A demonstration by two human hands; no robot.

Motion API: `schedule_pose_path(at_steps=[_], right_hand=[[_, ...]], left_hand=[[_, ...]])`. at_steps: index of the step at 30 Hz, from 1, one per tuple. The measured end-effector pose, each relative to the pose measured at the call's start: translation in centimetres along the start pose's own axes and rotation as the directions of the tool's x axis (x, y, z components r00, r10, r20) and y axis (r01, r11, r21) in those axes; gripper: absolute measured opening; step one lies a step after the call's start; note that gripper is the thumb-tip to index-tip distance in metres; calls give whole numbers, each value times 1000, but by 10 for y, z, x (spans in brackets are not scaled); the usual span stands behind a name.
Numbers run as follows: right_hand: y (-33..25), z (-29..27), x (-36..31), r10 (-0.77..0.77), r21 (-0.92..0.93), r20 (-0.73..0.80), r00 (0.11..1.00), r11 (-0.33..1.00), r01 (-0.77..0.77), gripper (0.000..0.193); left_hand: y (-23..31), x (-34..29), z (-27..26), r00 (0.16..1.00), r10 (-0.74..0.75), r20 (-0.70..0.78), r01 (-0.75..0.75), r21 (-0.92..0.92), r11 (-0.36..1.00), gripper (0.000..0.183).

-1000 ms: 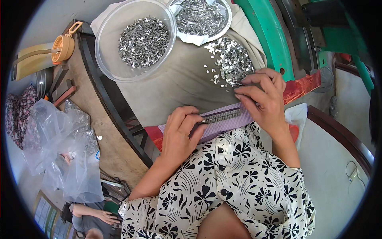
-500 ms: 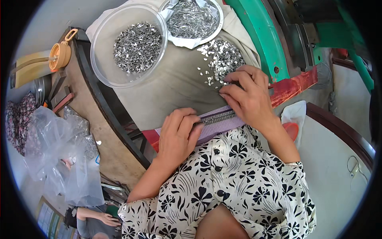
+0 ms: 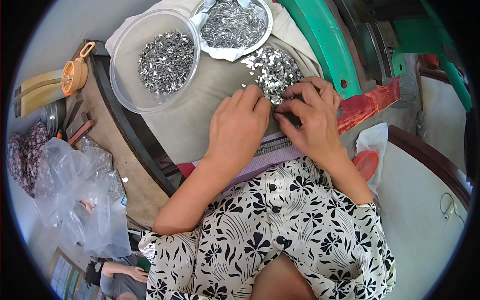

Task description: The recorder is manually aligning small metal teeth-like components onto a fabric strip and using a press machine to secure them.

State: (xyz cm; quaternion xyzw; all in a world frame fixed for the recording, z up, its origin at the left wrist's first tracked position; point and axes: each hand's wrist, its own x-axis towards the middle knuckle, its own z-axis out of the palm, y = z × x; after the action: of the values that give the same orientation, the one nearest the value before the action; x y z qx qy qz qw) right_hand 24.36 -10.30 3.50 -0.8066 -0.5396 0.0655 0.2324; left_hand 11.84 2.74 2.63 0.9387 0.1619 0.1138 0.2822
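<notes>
My left hand [image 3: 239, 125] reaches over the grey-brown cloth [image 3: 200, 125], back up, fingers bent and held close together; their tips are hidden beneath it. My right hand [image 3: 315, 117] lies at the near edge of a pile of small shiny metal pieces [image 3: 275, 72], thumb and fingertips pinched together close to the left hand. Whatever is in either grip is too small or hidden to make out. Below the hands, a ridged grey metal strip [image 3: 280, 145], like a row of small parts, lies along a purple checked cloth [image 3: 255, 167], partly covered by my hands.
A clear round tub [image 3: 116, 85] of small metal pieces stands at the back left, beside a lined bowl [image 3: 270, 22] of thin metal pins. Green machinery [image 3: 325, 45] rises at the right. Plastic bags [image 3: 75, 185] lie left; another person [image 3: 125, 277] shows lower left.
My left hand has moved up and right, from the ridged strip to the edge of the pile beside my right hand. My right hand stays near the pile, its fingers slightly shifted.
</notes>
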Motion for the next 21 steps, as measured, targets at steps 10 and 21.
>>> schedule_pose_path(at_steps=[10, 21], right_hand=[[0, 4, -1, -46, -16, -41, 998, 999, 46, 15], [-2, -7, -28, -224, 162, 102, 969, 965, 206, 20]], left_hand=[[-2, -25, -13, 987, -149, -64, 147, -26, 989, 11], [-15, -31, -18, 962, -270, 44, 273, -206, 940, 12]])
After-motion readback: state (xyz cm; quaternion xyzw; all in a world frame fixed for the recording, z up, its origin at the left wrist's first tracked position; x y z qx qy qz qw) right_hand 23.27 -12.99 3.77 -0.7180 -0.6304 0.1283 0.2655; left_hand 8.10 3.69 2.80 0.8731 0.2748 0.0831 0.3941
